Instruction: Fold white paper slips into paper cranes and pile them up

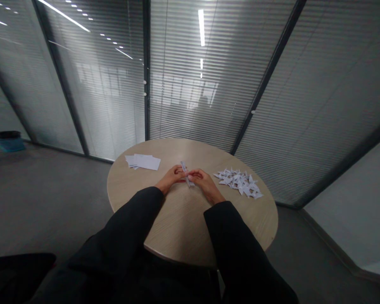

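Observation:
Over the middle of the round wooden table (177, 228), my left hand (171, 177) and my right hand (205, 182) meet at a narrow folded strip of white paper (183, 166). Fingers of both hands pinch the strip, which slants between them. Another bit of white paper and something reddish show just below the fingers, too small to make out. Flat white paper sheets (147, 162) lie in a loose stack to the left of my left hand. On the right, past my right hand, is a pile of pointed, folded white paper stars (240, 182).
Glass partitions with blinds (190, 105) rise behind the table's far edge. A blue bin (9, 141) with a dark liner stands on the floor at far left. A pale wall (361, 202) is on the right. Something dark (19, 274) sits at lower left.

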Demonstrator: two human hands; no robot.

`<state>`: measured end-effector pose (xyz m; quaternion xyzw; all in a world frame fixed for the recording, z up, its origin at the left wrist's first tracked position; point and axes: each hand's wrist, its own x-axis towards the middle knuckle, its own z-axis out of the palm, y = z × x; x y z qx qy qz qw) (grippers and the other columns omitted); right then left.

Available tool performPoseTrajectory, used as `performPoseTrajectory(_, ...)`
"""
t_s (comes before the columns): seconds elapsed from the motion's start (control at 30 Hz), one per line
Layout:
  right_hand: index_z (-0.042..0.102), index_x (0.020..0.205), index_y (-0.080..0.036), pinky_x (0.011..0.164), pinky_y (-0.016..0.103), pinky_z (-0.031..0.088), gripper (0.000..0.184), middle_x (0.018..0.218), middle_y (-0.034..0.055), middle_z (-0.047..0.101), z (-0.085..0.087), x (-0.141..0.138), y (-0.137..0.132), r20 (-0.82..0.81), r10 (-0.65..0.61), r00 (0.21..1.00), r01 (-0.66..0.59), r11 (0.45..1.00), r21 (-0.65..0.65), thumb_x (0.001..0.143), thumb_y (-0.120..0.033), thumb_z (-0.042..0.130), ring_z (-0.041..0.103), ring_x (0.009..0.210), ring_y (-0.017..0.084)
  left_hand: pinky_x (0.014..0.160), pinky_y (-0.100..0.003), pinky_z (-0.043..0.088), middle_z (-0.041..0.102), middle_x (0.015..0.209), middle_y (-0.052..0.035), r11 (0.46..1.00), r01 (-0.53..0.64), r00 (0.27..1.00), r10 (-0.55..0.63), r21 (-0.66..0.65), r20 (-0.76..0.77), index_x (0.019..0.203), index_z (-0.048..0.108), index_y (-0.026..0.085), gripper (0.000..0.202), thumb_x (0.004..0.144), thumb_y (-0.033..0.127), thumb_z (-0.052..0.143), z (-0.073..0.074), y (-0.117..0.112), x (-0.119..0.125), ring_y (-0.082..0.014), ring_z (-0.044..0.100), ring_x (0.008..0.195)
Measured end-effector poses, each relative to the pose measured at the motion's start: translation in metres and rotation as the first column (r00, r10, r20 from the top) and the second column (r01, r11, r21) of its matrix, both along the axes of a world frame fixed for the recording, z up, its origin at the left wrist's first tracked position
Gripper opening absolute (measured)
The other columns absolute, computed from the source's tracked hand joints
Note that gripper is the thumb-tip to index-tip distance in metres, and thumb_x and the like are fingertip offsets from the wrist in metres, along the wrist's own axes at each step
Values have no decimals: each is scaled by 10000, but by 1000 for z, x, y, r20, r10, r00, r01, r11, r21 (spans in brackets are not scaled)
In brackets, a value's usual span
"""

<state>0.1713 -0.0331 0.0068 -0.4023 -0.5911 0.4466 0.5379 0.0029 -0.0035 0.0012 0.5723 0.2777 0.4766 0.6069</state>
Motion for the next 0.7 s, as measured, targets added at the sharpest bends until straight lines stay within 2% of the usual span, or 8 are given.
performPoseTrajectory(0.13, 669, 765, -203, 764, 337, 485, 300, 768, 16, 697, -2, 2, 3, -53, -80, 995, 79, 997, -19, 598, -417, 798, 631, 744, 188, 834, -366, 507, 664, 1050, -119, 1000, -8, 999, 9, -24, 41, 1020, 603, 138, 534, 645, 467, 792, 2, -1, 0, -214, 630, 952)
performPoseTrajectory(0.27, 658, 772, -204, 731, 337, 481, 288, 755, 9, 692, -5, 5, 6, -118, -142, 983, 139, 990, -32, 620, -419, 775, 633, 718, 184, 831, -345, 503, 657, 1134, -127, 999, 33, 995, -29, -34, 92, 1034, 632, 146, 453, 743, 486, 704, 0, 1, -2, -218, 622, 999)
performPoseTrajectory(0.37, 646, 763, -203, 706, 334, 474, 274, 744, 13, 688, -7, 7, 9, -98, -179, 979, 176, 984, -37, 629, -415, 755, 631, 716, 190, 824, -342, 504, 674, 1118, -119, 997, 14, 993, -4, -76, 122, 1038, 643, 156, 412, 782, 479, 655, -4, 5, -3, -217, 635, 980)
performPoseTrajectory(0.5, 632, 777, -204, 689, 327, 470, 262, 738, 16, 686, -10, 8, 12, -73, -208, 975, 206, 978, -39, 634, -395, 739, 627, 709, 188, 825, -375, 516, 693, 1061, -138, 991, -7, 984, 31, -133, 173, 1056, 638, 124, 355, 820, 386, 598, -7, 9, 0, -234, 650, 952)
performPoseTrajectory(0.7, 603, 782, -202, 655, 313, 475, 265, 718, 16, 675, -14, 9, 16, -22, -221, 975, 222, 975, 3, 639, -393, 720, 625, 676, 179, 845, -411, 533, 708, 1007, -156, 978, 15, 964, 41, -207, 261, 1074, 623, 84, 286, 861, 233, 504, -2, 8, 3, -241, 675, 911)
